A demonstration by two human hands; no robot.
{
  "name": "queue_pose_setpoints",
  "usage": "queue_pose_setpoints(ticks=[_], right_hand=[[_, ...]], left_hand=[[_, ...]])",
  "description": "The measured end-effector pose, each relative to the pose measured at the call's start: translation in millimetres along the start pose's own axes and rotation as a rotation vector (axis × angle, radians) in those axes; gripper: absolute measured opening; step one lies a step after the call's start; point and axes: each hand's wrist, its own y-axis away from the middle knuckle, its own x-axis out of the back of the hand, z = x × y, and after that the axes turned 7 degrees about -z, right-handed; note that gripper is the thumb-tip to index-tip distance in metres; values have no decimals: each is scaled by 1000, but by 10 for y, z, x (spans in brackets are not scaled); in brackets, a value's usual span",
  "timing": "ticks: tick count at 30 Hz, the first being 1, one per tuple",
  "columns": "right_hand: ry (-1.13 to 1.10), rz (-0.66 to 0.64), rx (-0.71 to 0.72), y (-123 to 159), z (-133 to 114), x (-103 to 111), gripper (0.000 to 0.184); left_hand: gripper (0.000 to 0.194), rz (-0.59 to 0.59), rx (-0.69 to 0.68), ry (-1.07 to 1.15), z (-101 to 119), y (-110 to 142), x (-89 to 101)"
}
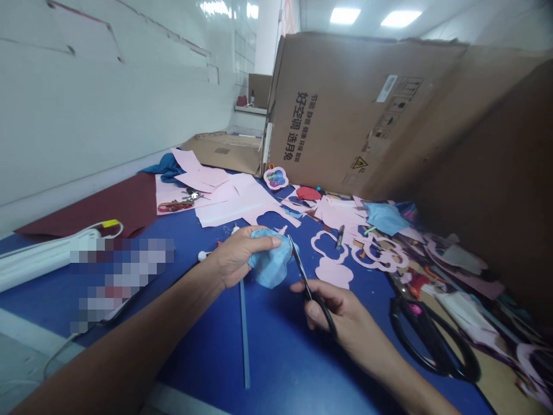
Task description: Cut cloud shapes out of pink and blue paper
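Observation:
Light blue material (271,266), cut to a rounded outline, hangs from my left hand (242,248), pinched between thumb and fingers. My right hand (330,305) grips a pair of scissors (302,268) with black handles. Their blades point up and away, with the tips at the right edge of the blue piece. Whether the blades are fully closed is hard to make out. Below my left hand a thin blue-grey strip (245,340) lies on the blue table (285,369). A pink flower-shaped cutout (334,272) lies just beyond my right hand.
Large black-handled scissors (436,340) lie at the right among paper scraps. Pink sheets (237,196) and keys (194,196) are farther back. A big cardboard box (337,115) walls off the back right. A white power strip (52,253) lies at the left.

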Motion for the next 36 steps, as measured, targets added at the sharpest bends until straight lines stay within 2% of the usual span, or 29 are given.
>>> queue_pose_setpoints(ticks=[16,27,36], right_hand=[[0,-21,22,8,-3,15,70],[5,-14,1,10,-18,10,71],[23,-18,3,12,-44,1,72]], left_hand=[[30,29,47,2,-13,9,4],[25,-23,32,-1,-15,3,13],[31,2,40,-16,10,13,-1]])
